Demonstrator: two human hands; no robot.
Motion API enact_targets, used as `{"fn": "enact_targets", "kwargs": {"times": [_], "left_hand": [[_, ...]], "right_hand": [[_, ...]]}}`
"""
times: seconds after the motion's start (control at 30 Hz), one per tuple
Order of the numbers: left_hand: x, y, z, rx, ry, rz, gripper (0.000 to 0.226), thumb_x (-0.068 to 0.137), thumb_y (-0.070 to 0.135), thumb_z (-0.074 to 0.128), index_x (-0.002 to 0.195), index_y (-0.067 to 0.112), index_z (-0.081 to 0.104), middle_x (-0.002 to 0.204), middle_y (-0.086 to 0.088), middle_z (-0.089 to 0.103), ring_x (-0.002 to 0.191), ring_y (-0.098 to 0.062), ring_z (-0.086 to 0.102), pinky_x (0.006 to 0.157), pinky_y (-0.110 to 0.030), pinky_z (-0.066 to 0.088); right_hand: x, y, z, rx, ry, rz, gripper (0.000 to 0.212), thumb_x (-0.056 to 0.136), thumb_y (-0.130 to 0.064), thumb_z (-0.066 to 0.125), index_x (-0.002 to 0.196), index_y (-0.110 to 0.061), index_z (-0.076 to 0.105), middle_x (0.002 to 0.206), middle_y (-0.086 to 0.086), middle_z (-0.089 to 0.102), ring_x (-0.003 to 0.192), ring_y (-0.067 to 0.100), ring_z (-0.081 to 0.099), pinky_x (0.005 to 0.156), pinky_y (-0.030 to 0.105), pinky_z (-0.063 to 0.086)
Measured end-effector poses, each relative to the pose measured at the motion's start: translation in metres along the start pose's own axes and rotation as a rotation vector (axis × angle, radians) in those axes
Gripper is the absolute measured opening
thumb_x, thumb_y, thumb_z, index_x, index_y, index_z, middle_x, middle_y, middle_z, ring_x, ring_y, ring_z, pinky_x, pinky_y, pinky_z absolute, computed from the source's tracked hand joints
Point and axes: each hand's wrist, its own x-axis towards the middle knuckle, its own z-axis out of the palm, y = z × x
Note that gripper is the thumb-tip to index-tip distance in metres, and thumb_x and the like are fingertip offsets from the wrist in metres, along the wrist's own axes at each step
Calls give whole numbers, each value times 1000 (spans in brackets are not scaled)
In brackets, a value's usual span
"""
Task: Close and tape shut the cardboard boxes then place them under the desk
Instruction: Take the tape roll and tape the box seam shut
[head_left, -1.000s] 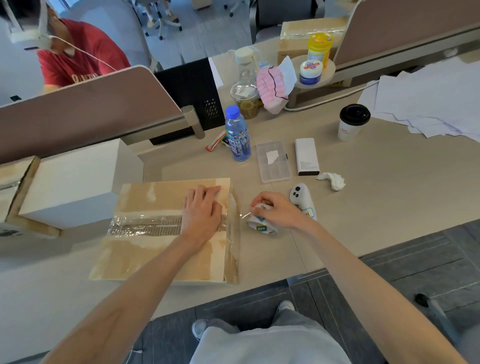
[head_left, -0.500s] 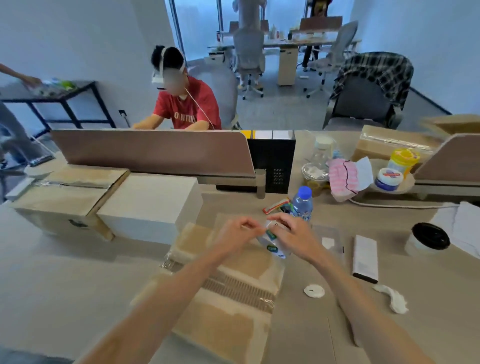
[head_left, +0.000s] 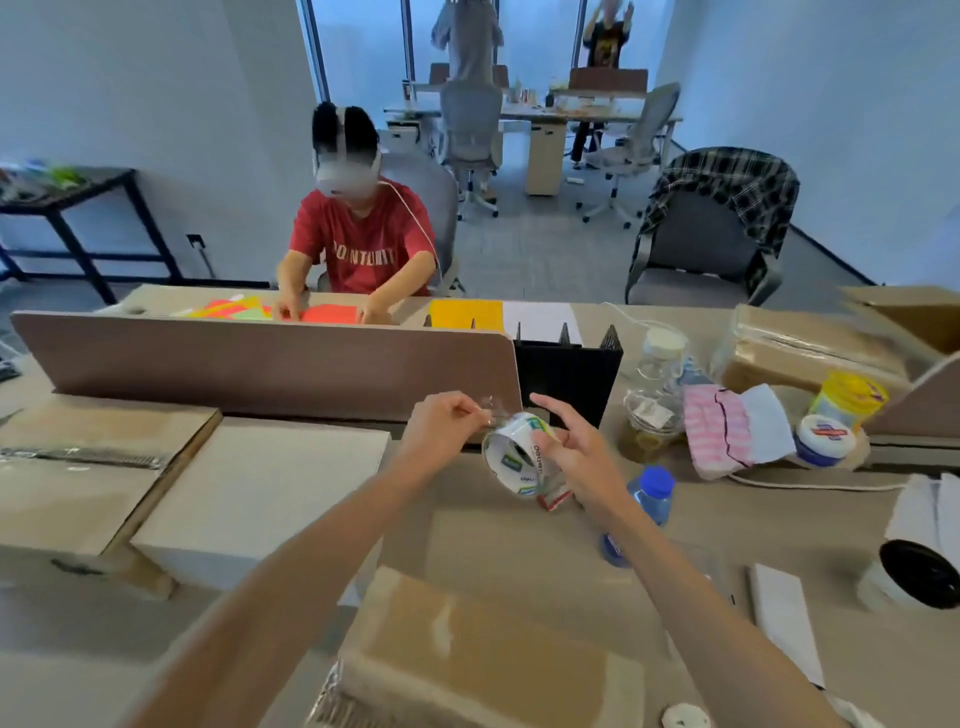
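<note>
Holding: the right hand (head_left: 563, 451) grasps the tape roll (head_left: 514, 460) at the centre of the frame, thumb and fingers around its rim, index finger stretched up and free.
Left hand: the left hand (head_left: 441, 426) pinches with closed fingertips at the top of the roll, where a clear crumpled end of tape seems to stand up.
Reason, as I judge: one hand steadies the roll so that the other can peel the loose end for a new strip.
Arm pose: both forearms reach forward from the lower edge and meet above the desk (head_left: 519, 535); the wrists are raised, the roll is in the air.
Cardboard box: the cardboard box (head_left: 483, 654) lies at the lower centre, below the arms, flaps closed, some tape visible at its near edge.
Other boxes: a taped box (head_left: 78, 473) rests at the left of the frame, touching a white box (head_left: 260, 493).
Nearby: a water bottle (head_left: 644, 504) stands just right of the right wrist.
</note>
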Motion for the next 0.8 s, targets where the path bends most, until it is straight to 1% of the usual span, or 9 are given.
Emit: {"fn": "enact_targets", "kwargs": {"times": [0.07,0.13,0.2,0.27,0.3,0.43,0.5,0.6,0.8], "left_hand": [[23,9,-11,60,69,77,13,85,31,71,76,23,70,70,13,65,65,1,58,68,-23,47],[44,19,-18,85,93,166,11,86,32,69,76,26,70,74,14,67,69,1,60,71,-23,47],[63,25,-19,166,52,237,12,88,33,66,81,25,71,83,11,70,78,-5,63,75,-27,49],[81,26,-17,222,17,256,14,89,35,64,83,24,70,86,10,69,83,-8,63,77,-32,51],[91,25,-16,235,11,256,15,89,35,64,83,23,70,86,10,68,84,-9,62,76,-33,51],[122,26,-16,319,45,344,18,88,35,67,83,18,71,95,5,66,96,-16,57,79,-36,49],[129,29,-14,402,66,399,18,87,34,67,85,16,71,99,2,64,101,-19,52,81,-33,45],[138,34,-11,511,79,448,21,87,35,67,86,15,72,102,0,61,104,-21,47,80,-32,42],[147,37,-4,583,88,415,29,87,41,65,87,13,72,107,-5,59,111,-25,45,88,-39,45]], "right_hand": [[26,6,2,-121,6,12,39,97,-12,58,133,-25,51,86,9,69,78,17,64,72,32,52],[53,18,3,-223,21,57,37,96,-21,61,131,-28,52,72,1,61,69,17,57,70,36,47],[73,29,3,-287,70,144,40,95,-30,60,134,-26,51,80,3,63,78,17,60,78,34,47],[84,35,5,-285,103,189,46,95,-35,60,138,-24,47,103,7,66,93,16,62,84,27,47],[88,37,6,-272,116,193,48,95,-35,60,139,-23,45,110,9,65,95,14,61,82,24,46],[96,40,13,-210,162,206,45,98,-34,55,139,-20,44,115,9,63,89,1,59,65,11,44],[100,41,17,-191,179,203,43,99,-33,54,138,-20,44,119,7,62,88,-1,58,59,8,43],[104,44,20,-156,200,207,43,99,-34,54,138,-20,44,120,8,62,89,-2,58,61,10,42],[108,51,23,-148,223,222,42,98,-36,54,136,-20,47,118,8,62,93,3,59,65,12,40]]}}
